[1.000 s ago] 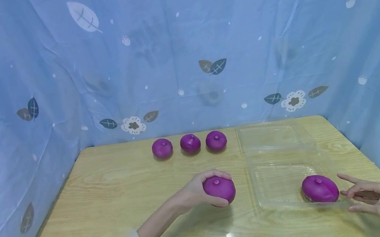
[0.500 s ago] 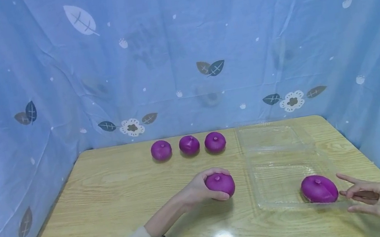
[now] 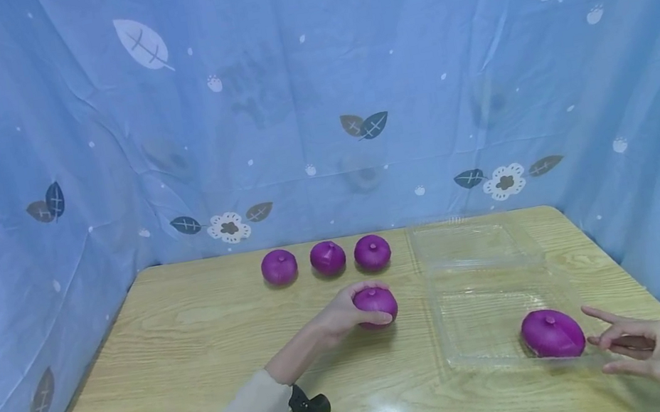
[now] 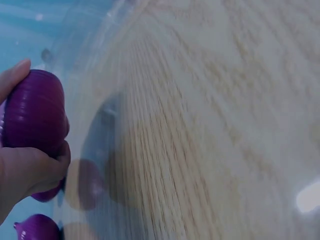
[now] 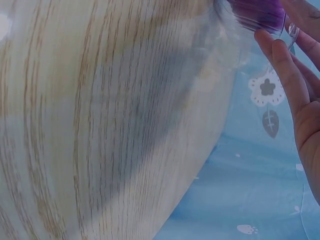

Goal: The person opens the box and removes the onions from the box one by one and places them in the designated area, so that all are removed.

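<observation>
My left hand point(image 3: 347, 315) grips a red onion point(image 3: 377, 305) from its left side, fingers over the far side and thumb along the near side. In the left wrist view the held onion point(image 4: 37, 112) appears a little off the wooden surface, over its shadow. A second red onion point(image 3: 552, 333) lies in the near right corner of a clear plastic container point(image 3: 477, 355). Beside that corner is my right hand point(image 3: 650, 342), fingers spread and lightly bent. Its fingertips point(image 5: 265, 40) are at the container's wall; whether they touch it is hard to tell.
Three more red onions point(image 3: 327, 258) stand in a row at the back of the wooden table point(image 3: 196, 342). The container's lid point(image 3: 472, 241) lies folded back behind its tray. A blue leaf-print curtain point(image 3: 299, 95) closes off the back and both sides.
My left hand has carried the onion a little away from me, towards the back row. The right hand stays beside the container. The head view has tilted slightly up.
</observation>
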